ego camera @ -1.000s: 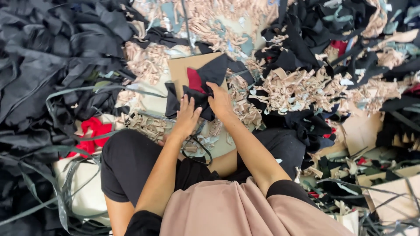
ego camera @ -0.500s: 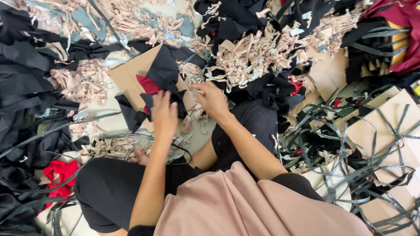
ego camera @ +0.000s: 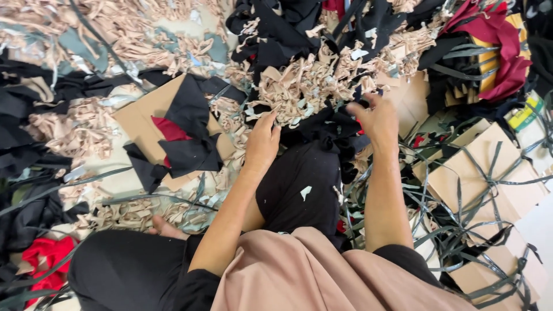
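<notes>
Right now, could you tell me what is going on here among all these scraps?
A person sits on the floor amid heaps of fabric offcuts. The left hand rests on a pile of beige fabric scraps, while the right hand reaches with fingers spread over a bunch of black fabric pieces; neither shows a closed grip. To the left, black and red cut cloth pieces lie stacked on a flat brown cardboard sheet.

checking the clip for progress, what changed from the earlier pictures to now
Both hands left the stack of black pieces on the cardboard and moved right: the left hand now rests at the beige scrap heap, the right hand reaches over black scraps. The stack stays put on the cardboard.
</notes>
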